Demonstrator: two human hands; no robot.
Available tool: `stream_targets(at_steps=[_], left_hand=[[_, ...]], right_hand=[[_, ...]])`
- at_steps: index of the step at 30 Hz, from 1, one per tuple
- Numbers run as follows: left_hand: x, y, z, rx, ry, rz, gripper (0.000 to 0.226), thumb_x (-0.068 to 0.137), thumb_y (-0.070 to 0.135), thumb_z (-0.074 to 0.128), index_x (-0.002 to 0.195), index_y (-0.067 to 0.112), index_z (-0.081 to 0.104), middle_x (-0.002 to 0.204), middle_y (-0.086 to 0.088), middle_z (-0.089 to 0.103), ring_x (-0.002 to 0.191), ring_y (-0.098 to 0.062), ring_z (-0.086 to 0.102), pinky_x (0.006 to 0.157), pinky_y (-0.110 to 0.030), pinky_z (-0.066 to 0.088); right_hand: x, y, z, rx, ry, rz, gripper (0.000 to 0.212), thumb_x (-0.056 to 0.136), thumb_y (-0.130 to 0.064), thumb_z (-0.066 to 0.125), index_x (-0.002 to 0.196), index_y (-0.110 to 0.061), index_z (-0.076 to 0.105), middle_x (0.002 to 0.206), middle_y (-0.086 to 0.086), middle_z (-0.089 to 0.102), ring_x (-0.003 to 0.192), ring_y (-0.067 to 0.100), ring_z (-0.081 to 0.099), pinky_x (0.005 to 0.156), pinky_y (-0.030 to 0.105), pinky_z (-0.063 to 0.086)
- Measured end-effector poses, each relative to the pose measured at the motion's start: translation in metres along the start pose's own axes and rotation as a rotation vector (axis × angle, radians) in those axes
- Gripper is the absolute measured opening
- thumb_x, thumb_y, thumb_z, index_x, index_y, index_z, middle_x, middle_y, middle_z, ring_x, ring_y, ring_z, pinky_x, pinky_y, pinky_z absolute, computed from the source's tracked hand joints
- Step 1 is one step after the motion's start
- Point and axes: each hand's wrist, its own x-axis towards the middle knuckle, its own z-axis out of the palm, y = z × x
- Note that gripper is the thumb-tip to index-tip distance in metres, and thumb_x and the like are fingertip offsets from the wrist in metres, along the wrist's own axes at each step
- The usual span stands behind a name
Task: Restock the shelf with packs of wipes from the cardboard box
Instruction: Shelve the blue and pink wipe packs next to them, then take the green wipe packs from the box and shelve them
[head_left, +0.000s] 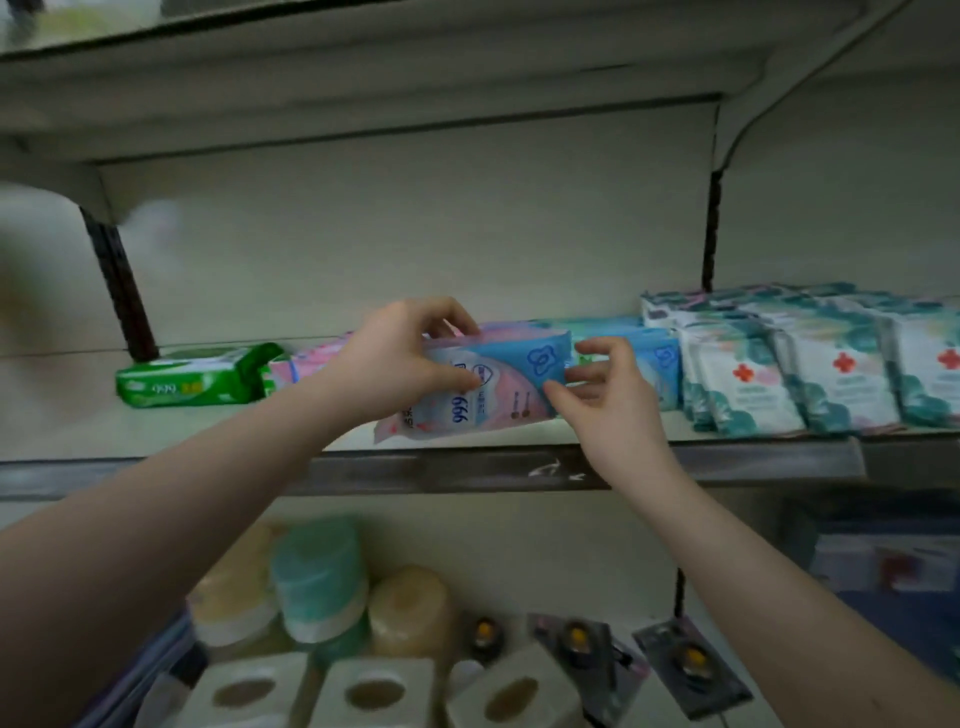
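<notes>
Pale cream shelving fills our view, with a worn grey front edge on the middle shelf (727, 460) running across at hand height. Our left hand (395, 364) grips a soft pink-and-blue plastic pack of wipes (498, 387), thumb on its printed face and fingers curled over its top edge. The pack stands on the shelf near the front lip, tilted slightly, with "999" readable upside down on its face. Our right hand (608, 400) pinches the pack's blue right end between thumb and forefinger, while the other fingers stay loosely spread.

Behind and to the right of the held pack lies a row of similar blue and pink packs (649, 358), touching one another. To the left, a green plastic pack of wipes (192, 379) lies flat on the same shelf, well apart from our hands. On the right, white packs with teal leaf print and red crosses (831, 379) stand leaning in overlapping rows.

Below, on the lower shelf, we see round yellow and teal containers (317, 577), white boxes with oval openings (374, 691) and dark blister cards (691, 665). We cannot see the cardboard box.
</notes>
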Motion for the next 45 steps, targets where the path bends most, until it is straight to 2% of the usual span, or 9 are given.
stream_targets(at_steps=[4, 8, 11, 15, 17, 20, 30, 36, 45], left_hand=[[0.023, -0.031, 0.000, 0.105, -0.033, -0.085, 0.031, 0.073, 0.021, 0.077, 0.101, 0.023, 0.062, 0.092, -0.001, 0.064, 0.077, -0.021, 0.064, 0.061, -0.027, 0.052], [0.049, -0.059, 0.010, 0.211, -0.042, -0.109, 0.036, 0.073, 0.024, 0.077, 0.107, 0.022, 0.064, 0.098, -0.005, 0.061, 0.081, -0.022, 0.057, 0.067, -0.025, 0.044], [0.064, -0.075, 0.023, 0.108, -0.087, -0.121, 0.036, 0.072, 0.023, 0.079, 0.104, 0.022, 0.064, 0.100, -0.006, 0.061, 0.082, -0.026, 0.060, 0.066, -0.029, 0.050], [0.078, -0.082, 0.043, 0.138, -0.037, -0.019, 0.035, 0.070, 0.027, 0.080, 0.103, 0.023, 0.067, 0.095, 0.003, 0.055, 0.088, -0.016, 0.054, 0.070, -0.024, 0.038], [0.080, -0.080, 0.050, 0.225, 0.004, 0.025, 0.034, 0.070, 0.035, 0.079, 0.101, 0.027, 0.069, 0.094, 0.007, 0.053, 0.094, -0.016, 0.054, 0.076, -0.027, 0.040], [0.082, -0.080, 0.064, 0.358, 0.050, 0.071, 0.034, 0.071, 0.044, 0.075, 0.102, 0.033, 0.067, 0.106, 0.006, 0.055, 0.104, -0.016, 0.052, 0.082, -0.030, 0.033], [0.072, -0.074, 0.081, 0.360, 0.161, 0.054, 0.044, 0.076, 0.035, 0.068, 0.117, 0.028, 0.052, 0.119, 0.005, 0.054, 0.116, -0.020, 0.049, 0.092, -0.034, 0.030], [0.063, -0.054, 0.089, 0.336, 0.198, 0.104, 0.052, 0.072, 0.038, 0.069, 0.120, 0.031, 0.050, 0.139, 0.009, 0.038, 0.126, -0.016, 0.040, 0.102, -0.034, 0.020], [0.056, 0.009, 0.115, 0.104, 0.225, 0.224, 0.045, 0.074, 0.034, 0.069, 0.116, 0.027, 0.055, 0.139, 0.010, 0.042, 0.127, -0.015, 0.042, 0.097, -0.033, 0.025]], right_hand=[[0.021, 0.004, 0.032, -0.086, -0.078, 0.061, 0.022, 0.083, -0.012, 0.063, 0.104, -0.013, 0.055, 0.096, 0.005, 0.062, 0.085, 0.022, 0.062, 0.084, 0.033, 0.049], [0.033, 0.006, 0.056, -0.230, -0.234, 0.068, 0.037, 0.084, -0.015, 0.061, 0.120, -0.013, 0.059, 0.119, 0.010, 0.063, 0.108, 0.021, 0.060, 0.097, 0.029, 0.043], [0.037, 0.008, 0.063, -0.337, -0.291, 0.072, 0.047, 0.085, -0.020, 0.060, 0.131, -0.016, 0.053, 0.132, 0.007, 0.058, 0.118, 0.022, 0.056, 0.102, 0.029, 0.041], [0.038, 0.009, 0.060, -0.461, -0.270, 0.052, 0.041, 0.088, -0.019, 0.056, 0.127, -0.010, 0.055, 0.128, 0.013, 0.059, 0.118, 0.029, 0.052, 0.092, 0.028, 0.036], [0.036, 0.008, 0.057, -0.495, -0.258, 0.051, 0.041, 0.089, -0.021, 0.055, 0.127, -0.008, 0.053, 0.129, 0.015, 0.057, 0.120, 0.030, 0.050, 0.093, 0.030, 0.036], [0.034, 0.012, 0.054, -0.527, -0.249, 0.062, 0.041, 0.089, -0.022, 0.053, 0.127, -0.006, 0.052, 0.129, 0.016, 0.057, 0.121, 0.032, 0.049, 0.098, 0.034, 0.038], [0.029, 0.012, 0.049, -0.481, -0.230, 0.071, 0.042, 0.089, -0.022, 0.053, 0.129, -0.008, 0.051, 0.127, 0.014, 0.058, 0.115, 0.031, 0.053, 0.093, 0.031, 0.040], [0.028, 0.011, 0.037, -0.402, -0.229, 0.056, 0.051, 0.088, -0.023, 0.055, 0.137, -0.016, 0.043, 0.131, 0.011, 0.056, 0.118, 0.025, 0.053, 0.095, 0.029, 0.040], [0.012, 0.015, -0.022, -0.227, -0.102, -0.020, 0.050, 0.088, -0.020, 0.059, 0.136, -0.014, 0.044, 0.132, 0.005, 0.054, 0.121, 0.020, 0.052, 0.105, 0.038, 0.039]])
